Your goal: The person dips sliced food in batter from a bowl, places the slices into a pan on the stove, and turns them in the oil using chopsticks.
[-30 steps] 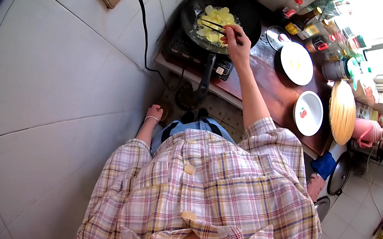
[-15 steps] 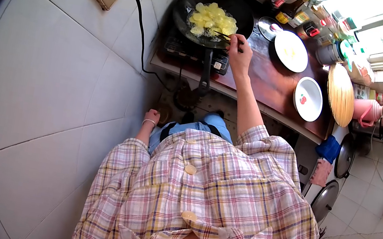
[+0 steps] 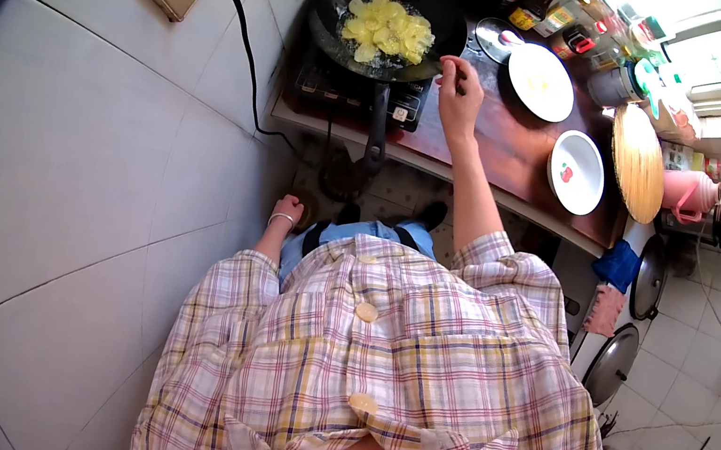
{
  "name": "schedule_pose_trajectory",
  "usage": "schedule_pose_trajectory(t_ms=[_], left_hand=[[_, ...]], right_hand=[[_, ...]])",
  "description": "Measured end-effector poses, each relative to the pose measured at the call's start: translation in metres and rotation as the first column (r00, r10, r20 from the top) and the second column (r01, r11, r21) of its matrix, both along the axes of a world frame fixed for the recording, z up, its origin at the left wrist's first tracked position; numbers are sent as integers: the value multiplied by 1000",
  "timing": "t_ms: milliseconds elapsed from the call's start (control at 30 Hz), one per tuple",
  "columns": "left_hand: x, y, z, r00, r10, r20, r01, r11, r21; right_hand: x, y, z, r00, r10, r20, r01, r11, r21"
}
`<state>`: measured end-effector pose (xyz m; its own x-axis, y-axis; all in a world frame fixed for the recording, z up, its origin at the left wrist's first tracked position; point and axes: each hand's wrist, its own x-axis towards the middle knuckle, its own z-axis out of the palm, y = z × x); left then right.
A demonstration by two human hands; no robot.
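My right hand (image 3: 460,99) is closed around dark chopsticks (image 3: 438,64) at the right rim of a black wok (image 3: 327,24). Against the dark wok the chopsticks are hard to make out, and their tips are not clear. Thin yellow slices, which look like potato (image 3: 386,29), lie heaped in the wok with bubbling liquid around them. The wok stands on a black cooktop (image 3: 307,87), its long handle (image 3: 379,128) pointing toward me. My left hand (image 3: 289,206), with a bracelet at the wrist, hangs low by the tiled wall, fingers curled and nothing visible in them.
Right of the wok are a glass lid (image 3: 495,38), a white plate (image 3: 538,75) and a white bowl (image 3: 576,171). Sauce bottles (image 3: 541,3) line the back. A round woven tray (image 3: 636,162) leans at the right. A power cord (image 3: 242,19) runs down the left wall.
My right hand with the chopsticks has drawn back from the slices to the wok's right edge. The whole view has shifted slightly. My left hand stays low at my side.
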<state>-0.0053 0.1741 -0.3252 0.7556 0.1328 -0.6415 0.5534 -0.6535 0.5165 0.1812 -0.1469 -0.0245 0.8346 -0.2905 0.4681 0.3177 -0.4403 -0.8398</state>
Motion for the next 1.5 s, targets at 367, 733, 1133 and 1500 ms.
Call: schedule_pose_trajectory(t_ms=[367,733,1133,1500], left_hand=[[-11,11,0,994,-19,103,10,997,82],[124,-60,148,792,-14,610,27,1000,-12],[168,-66,169,852,-508,126,352,734,580],[178,-71,192,802,-592,-76,536,657,530]], right_hand=[[-8,-8,9,989,77,-124,-56,984,169],[1,12,-8,938,276,-209,-134,847,515],[-2,-9,-1,980,150,-132,-83,907,412],[10,13,-21,968,222,-115,-155,894,421]])
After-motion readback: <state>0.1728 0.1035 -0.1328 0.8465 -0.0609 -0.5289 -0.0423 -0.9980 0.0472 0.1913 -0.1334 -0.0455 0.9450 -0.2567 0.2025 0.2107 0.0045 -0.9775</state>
